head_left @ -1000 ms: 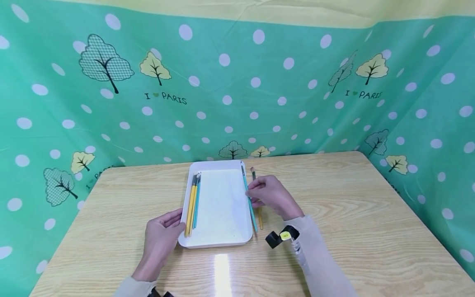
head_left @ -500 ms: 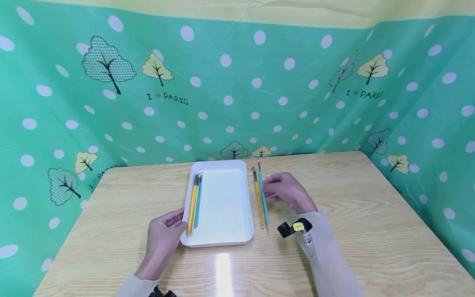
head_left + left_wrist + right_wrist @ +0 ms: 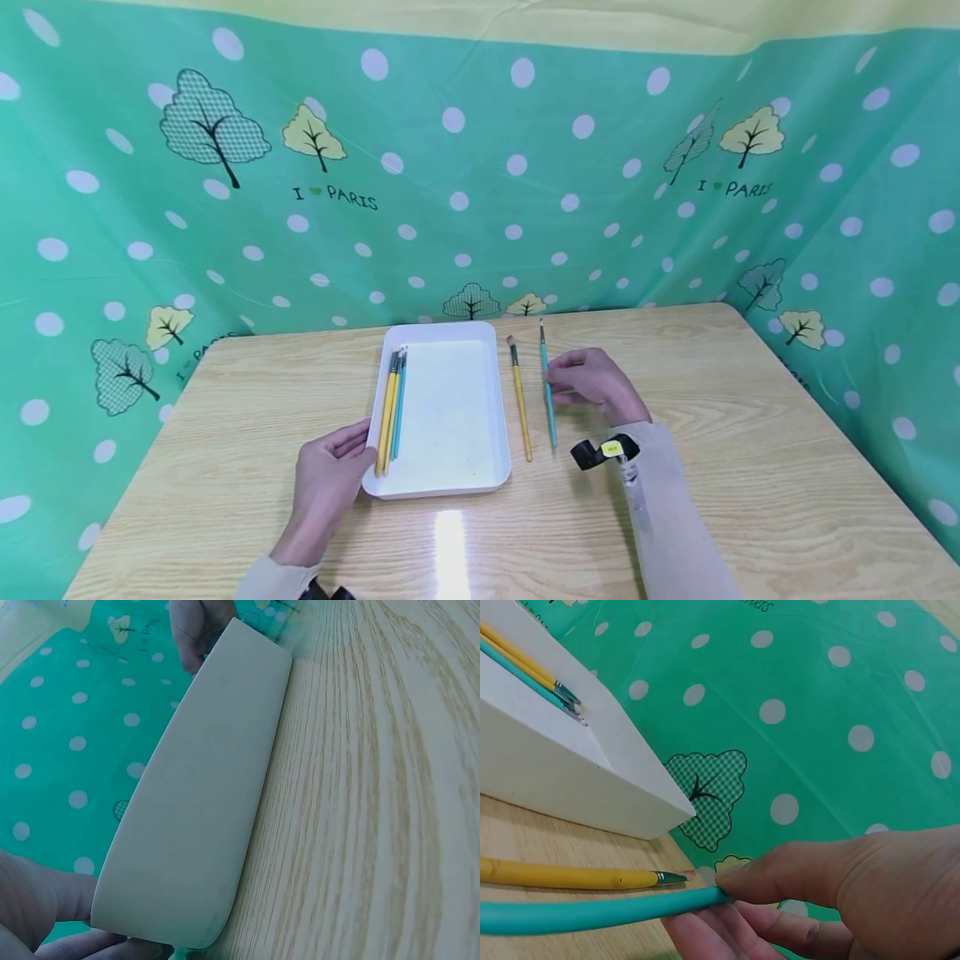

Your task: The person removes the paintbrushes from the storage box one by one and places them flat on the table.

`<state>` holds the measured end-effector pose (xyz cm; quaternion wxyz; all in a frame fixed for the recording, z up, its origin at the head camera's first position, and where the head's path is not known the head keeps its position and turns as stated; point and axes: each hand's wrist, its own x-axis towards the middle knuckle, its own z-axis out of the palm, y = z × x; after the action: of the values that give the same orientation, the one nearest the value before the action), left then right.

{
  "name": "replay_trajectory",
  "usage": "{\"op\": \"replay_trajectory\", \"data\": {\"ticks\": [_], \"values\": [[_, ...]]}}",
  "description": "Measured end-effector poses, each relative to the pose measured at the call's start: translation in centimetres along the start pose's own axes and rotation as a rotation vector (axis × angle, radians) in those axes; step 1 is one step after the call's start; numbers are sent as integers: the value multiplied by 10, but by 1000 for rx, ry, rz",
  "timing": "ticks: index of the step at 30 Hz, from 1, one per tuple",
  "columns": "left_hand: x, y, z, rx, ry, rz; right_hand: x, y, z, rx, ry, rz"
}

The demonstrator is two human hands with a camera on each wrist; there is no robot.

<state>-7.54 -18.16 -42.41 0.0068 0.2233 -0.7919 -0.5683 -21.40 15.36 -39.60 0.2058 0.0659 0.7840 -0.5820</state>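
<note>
A white tray (image 3: 457, 408) lies on the table, with several yellow and teal paintbrushes (image 3: 388, 421) lined up along its inner left side. My left hand (image 3: 326, 483) holds the tray's near left corner, thumb over the rim and fingers along the outside wall. To the right of the tray, my right hand (image 3: 596, 385) pinches a teal paintbrush (image 3: 551, 421) between thumb and fingers. In the right wrist view, the thumb presses on the teal handle (image 3: 592, 913). A yellow paintbrush (image 3: 521, 400) lies on the table between the tray and the teal brush.
The wood-grain table (image 3: 720, 467) extends to both sides. Behind it and on both sides hangs a green dotted cloth (image 3: 420, 200) with printed trees, close to the table's far edge.
The teal paintbrush has moved right in my right hand, from over the tray's right rim, across the yellow brush, to its right side. My left hand stays on the tray.
</note>
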Motion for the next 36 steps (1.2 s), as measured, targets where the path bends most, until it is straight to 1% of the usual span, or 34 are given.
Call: {"op": "replay_trajectory", "data": {"ticks": [5,10,13,17,23,29,36], "values": [[0,1,1,-6,7,-7,5,4,-1,-13,32,13],[0,1,1,-6,10,-9,9,8,2,-71,51,41],[-1,1,0,-5,10,-9,10,11,5,-111,80,56],[-1,1,1,-7,13,-6,9,14,11,-176,131,50],[-1,1,1,-14,9,5,9,16,18,-264,196,15],[-1,0,1,-3,7,4,9,18,20,-309,224,-2],[0,0,0,-10,-2,7,4,11,16,-373,253,14]]}}
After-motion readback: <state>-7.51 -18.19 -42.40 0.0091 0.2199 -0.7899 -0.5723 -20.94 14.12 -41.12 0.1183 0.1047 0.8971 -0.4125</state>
